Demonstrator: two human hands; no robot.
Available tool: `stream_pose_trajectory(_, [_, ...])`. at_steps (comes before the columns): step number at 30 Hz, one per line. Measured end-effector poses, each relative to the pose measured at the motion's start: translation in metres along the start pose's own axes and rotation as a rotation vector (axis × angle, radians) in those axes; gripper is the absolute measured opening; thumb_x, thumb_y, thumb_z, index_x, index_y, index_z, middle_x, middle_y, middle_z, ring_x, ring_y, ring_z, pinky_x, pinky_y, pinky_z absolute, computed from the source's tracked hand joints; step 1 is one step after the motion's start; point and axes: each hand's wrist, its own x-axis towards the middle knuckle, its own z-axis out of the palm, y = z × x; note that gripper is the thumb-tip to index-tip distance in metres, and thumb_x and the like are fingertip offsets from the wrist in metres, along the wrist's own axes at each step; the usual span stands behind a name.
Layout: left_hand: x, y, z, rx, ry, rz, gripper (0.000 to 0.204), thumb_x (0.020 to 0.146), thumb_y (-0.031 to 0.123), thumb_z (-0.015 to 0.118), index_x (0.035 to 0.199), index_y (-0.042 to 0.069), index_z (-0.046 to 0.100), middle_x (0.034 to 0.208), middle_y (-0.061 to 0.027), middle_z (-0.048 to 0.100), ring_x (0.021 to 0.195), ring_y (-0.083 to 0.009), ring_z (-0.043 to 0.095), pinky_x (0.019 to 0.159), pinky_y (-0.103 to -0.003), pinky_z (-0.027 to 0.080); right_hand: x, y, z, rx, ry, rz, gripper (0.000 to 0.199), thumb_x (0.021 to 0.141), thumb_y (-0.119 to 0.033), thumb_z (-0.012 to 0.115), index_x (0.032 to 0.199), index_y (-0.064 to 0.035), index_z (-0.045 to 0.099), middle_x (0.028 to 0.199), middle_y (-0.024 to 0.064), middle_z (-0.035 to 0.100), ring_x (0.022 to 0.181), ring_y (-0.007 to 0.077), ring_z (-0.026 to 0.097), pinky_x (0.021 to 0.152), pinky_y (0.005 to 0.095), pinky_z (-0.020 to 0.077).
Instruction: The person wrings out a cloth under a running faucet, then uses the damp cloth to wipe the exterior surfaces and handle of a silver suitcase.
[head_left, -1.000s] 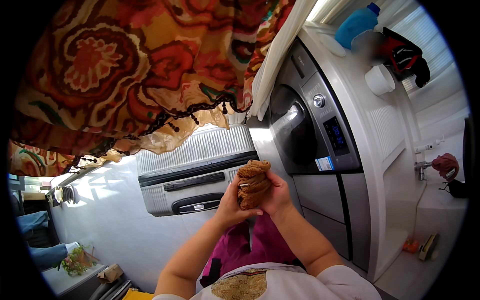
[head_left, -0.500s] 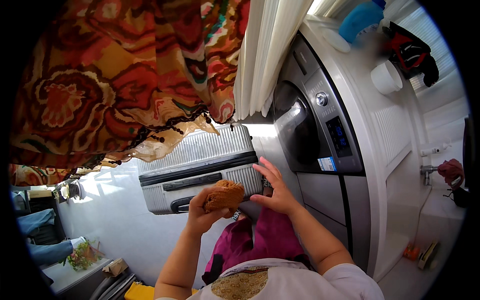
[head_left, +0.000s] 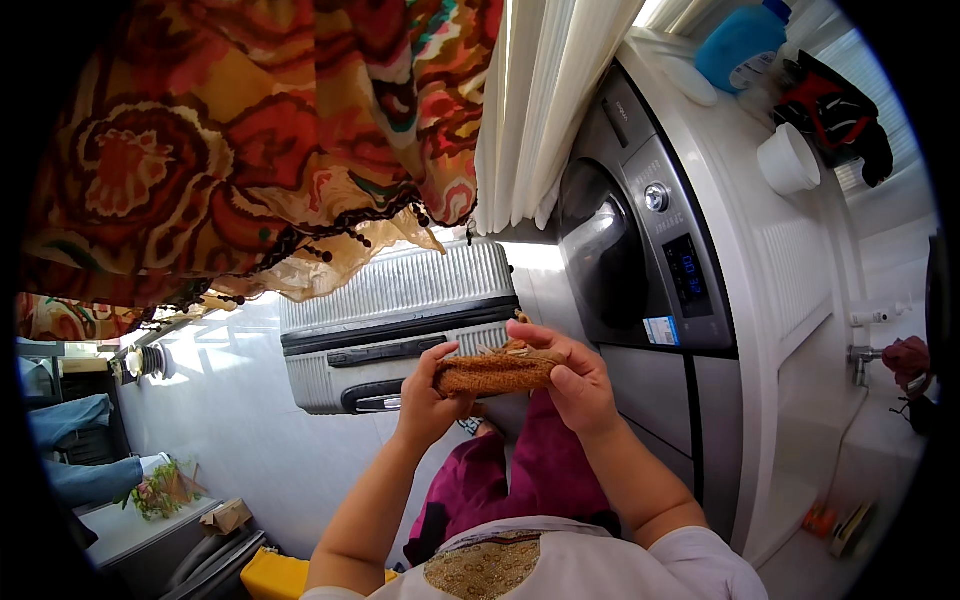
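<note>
A rust-brown knitted or crocheted piece (head_left: 497, 374) is stretched level between my two hands, in front of my body. My left hand (head_left: 432, 396) grips its left end, and my right hand (head_left: 582, 383) pinches its right end with the thumb in front. Pale bits show along its upper edge, too small to make out. What kind of knitted article it is, I cannot tell. Beyond my hands stands a silver ribbed suitcase (head_left: 400, 270) with black trim and handles.
At the right a grey front-loading washing machine (head_left: 640, 230) sits under a white counter (head_left: 740, 180) holding a blue bottle (head_left: 742, 48), a white cup (head_left: 788, 160) and black-red gloves (head_left: 830, 110). A patterned cloth (head_left: 250, 140) hangs upper left. A potted plant (head_left: 160, 492) stands lower left.
My right hand was open beside the knitted piece and now grips its right end. The piece, bunched in my left hand before, is now drawn out lengthwise. The view has shifted slightly.
</note>
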Motion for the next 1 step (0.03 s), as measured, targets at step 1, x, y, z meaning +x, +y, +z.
stream_pose_trajectory(1, [-0.0024, -0.0133, 0.0066, 0.022, -0.034, 0.053, 0.072, 0.073, 0.012, 0.084, 0.135, 0.013, 0.048, 0.115, -0.0132, 0.064, 0.101, -0.0204, 0.064, 0.090, -0.030, 0.051, -0.0002, 0.0019, 0.0005, 0.004, -0.003, 0.004, 0.020, 0.090, -0.023, 0.066, 0.090, -0.0036, 0.062, 0.141, 0.0227, 0.048, 0.132, 0.0328, 0.043, 0.110, 0.0467, 0.0317])
